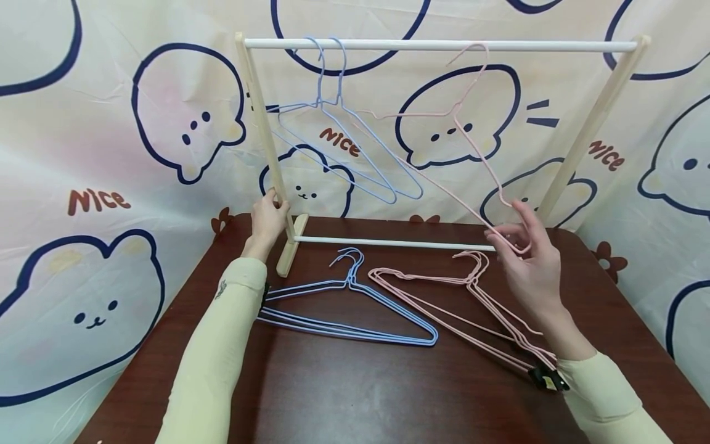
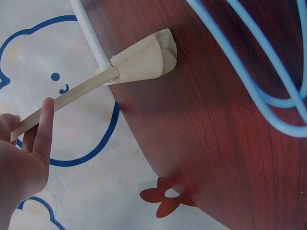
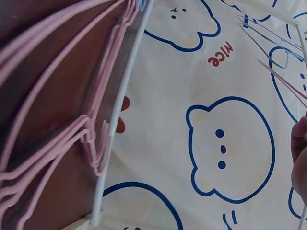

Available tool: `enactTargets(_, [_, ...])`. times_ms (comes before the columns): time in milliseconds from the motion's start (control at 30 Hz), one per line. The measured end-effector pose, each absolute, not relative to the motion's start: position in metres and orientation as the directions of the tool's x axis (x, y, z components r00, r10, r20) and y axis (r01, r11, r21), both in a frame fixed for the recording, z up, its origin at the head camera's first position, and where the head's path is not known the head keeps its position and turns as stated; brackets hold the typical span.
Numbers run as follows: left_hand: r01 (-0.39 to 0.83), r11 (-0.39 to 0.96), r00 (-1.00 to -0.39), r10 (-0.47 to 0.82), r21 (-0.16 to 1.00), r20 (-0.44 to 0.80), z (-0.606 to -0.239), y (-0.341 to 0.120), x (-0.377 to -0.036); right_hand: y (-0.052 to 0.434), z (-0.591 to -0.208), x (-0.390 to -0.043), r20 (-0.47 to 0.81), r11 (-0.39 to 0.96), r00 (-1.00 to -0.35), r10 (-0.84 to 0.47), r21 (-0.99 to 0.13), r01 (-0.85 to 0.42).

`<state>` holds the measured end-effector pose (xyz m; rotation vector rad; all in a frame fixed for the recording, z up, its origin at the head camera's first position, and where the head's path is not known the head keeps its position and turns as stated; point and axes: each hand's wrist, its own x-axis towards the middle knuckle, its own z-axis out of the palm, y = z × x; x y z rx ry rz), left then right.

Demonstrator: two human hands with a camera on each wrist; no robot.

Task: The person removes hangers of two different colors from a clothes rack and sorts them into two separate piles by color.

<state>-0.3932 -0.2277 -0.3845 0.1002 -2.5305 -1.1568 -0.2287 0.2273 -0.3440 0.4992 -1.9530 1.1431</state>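
Observation:
My left hand [image 1: 267,221] holds the left wooden post [image 1: 259,123] of a clothes rack; in the left wrist view, its fingers [image 2: 45,124] sit round the post. A pink hanger [image 1: 478,148] is pinched by its lower right corner in my right hand [image 1: 529,259]. Its hook overlaps the white top rail [image 1: 388,45]; whether it rests there I cannot tell. Two blue hangers [image 1: 339,86] hang at the rail's left. In the right wrist view, the right hand [image 3: 300,158] shows only at the edge.
Several blue hangers [image 1: 355,336] lie stacked on the brown table [image 1: 355,401], partly behind the left forearm. Right of them are several pink hangers [image 1: 471,280], near the right wrist. A lower white bar [image 1: 388,243] joins the rack's sides, with a wooden foot [image 1: 292,246] at left.

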Motion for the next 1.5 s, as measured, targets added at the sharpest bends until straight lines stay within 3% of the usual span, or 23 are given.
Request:
enactTargets(167, [0.090,0.666,-0.931,-0.208,0.741,0.300,-0.384,-0.228,-0.393,0.237,-0.354,-0.209,0.749,0.522,-0.658,0.083,-0.595,-0.611])
enactTargets(400, [0.086,0.658,-0.935,-0.206,0.748,0.289,-0.386,-0.227,-0.393,0.259,-0.376,-0.185,0.589,0.459,-0.795,0.143,-0.752,-0.474])
enactTargets(600, [0.087,0.655,-0.932,-0.212,0.751,0.293,-0.385,-0.228,-0.393,0.274,-0.391,-0.170,0.492,0.445,-0.856,0.159,-0.810,-0.383])
enactTargets(1033, [0.080,0.653,-0.933,-0.217,0.753,0.287,-0.385,-0.229,-0.392,0.291,-0.404,-0.142,0.367,0.375,-0.923,0.111,-0.876,-0.303])
enactTargets(1333, [0.069,0.647,-0.936,-0.222,0.760,0.274,-0.385,-0.227,-0.393,0.302,-0.418,-0.128,0.250,0.089,-0.968,0.034,-0.965,-0.246])
enactTargets(1500, [0.071,0.646,-0.937,-0.218,0.760,0.273,-0.385,-0.226,-0.394,0.315,-0.429,-0.118,0.189,0.006,-0.982,0.007,-0.982,-0.189])
